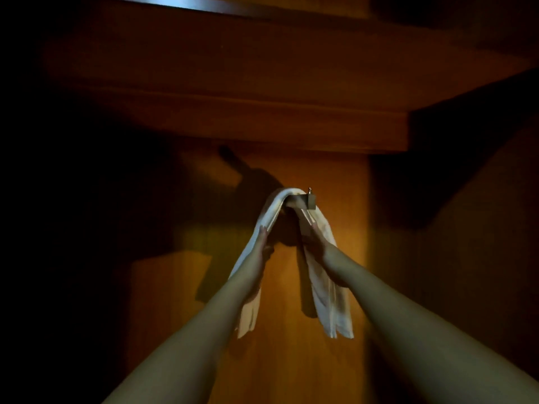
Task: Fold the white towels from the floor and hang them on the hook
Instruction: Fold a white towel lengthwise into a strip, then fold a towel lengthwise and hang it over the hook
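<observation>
I am reaching both bare forearms up and forward into a dim wooden alcove, and nearest to me there is nothing but those two arms. Further out, my left hand (264,243) is lying with its fingers stretched fairly straight along the left-hanging half of the white towel (329,290), pressing against the cloth from the inner side; I cannot tell whether the thumb is pinching behind it. My right hand (316,243) is doing much the same on the other half, fingers extended up the inner face of the fabric, and again the light is too poor for me to say whether it is really gripping or only steadying. Just beyond and above my fingertips the towel is bending over the metal hook (310,199), its two folded tails dropping past my wrists on either side, the right tail hanging lower than the left. Beyond the fingers the wooden wall (291,360) is carrying the hook, and over that a wooden shelf (233,121) is jutting out. I am judging this towel folded and already draped, so what is remaining for it is only evening the halves and letting go. I am counting one towel, one hook, two hands and one shelf; the floor is out of view, so I cannot say how many towels are waiting down there.
</observation>
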Demonstrator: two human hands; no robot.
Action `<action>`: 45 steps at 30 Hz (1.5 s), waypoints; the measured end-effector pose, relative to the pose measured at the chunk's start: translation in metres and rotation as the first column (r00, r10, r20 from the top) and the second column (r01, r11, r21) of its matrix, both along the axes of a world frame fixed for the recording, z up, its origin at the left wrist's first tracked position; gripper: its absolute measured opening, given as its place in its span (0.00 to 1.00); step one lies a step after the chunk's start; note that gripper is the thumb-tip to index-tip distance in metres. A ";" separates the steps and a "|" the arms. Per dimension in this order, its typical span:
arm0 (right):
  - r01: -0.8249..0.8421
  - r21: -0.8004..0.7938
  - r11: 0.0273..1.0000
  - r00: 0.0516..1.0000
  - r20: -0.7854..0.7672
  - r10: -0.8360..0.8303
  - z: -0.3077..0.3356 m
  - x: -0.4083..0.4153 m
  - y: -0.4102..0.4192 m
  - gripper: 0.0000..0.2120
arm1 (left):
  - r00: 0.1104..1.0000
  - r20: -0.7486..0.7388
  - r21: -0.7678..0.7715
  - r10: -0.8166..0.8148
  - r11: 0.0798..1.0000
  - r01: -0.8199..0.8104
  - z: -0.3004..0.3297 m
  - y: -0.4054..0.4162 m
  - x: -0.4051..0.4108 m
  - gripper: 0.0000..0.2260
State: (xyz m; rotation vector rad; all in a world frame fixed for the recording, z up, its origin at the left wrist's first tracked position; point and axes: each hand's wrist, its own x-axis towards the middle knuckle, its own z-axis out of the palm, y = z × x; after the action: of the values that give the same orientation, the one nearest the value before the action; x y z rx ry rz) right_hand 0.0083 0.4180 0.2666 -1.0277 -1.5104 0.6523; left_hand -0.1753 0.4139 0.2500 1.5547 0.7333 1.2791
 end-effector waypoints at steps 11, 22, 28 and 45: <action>0.297 -0.080 0.951 0.902 0.352 -0.252 -0.068 -0.018 -0.087 0.16 | 0.983 -0.180 -0.321 -0.039 0.947 -0.022 -0.075 -0.067 -0.021 0.22; 0.583 -0.179 0.792 0.652 0.684 -0.326 -0.171 -0.032 -0.241 0.20 | 0.805 -0.592 -0.100 -0.033 0.994 -0.033 -0.147 -0.171 -0.046 0.15; 0.642 -0.262 0.720 0.606 0.749 -0.268 -0.258 -0.002 -0.338 0.23 | 0.635 -0.765 -0.029 -0.112 0.990 0.140 -0.202 -0.231 -0.019 0.21; 0.817 -0.526 0.238 0.577 0.728 -0.370 -0.474 0.178 -0.640 0.26 | 0.204 -0.877 -0.249 -0.435 0.775 0.581 -0.416 -0.410 0.226 0.25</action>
State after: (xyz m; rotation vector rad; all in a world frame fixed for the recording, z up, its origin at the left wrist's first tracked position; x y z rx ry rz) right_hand 0.1863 -0.2220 -0.2072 -2.5925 -0.8807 0.5281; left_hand 0.0511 0.0036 -0.1662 2.3607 0.6397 -0.1959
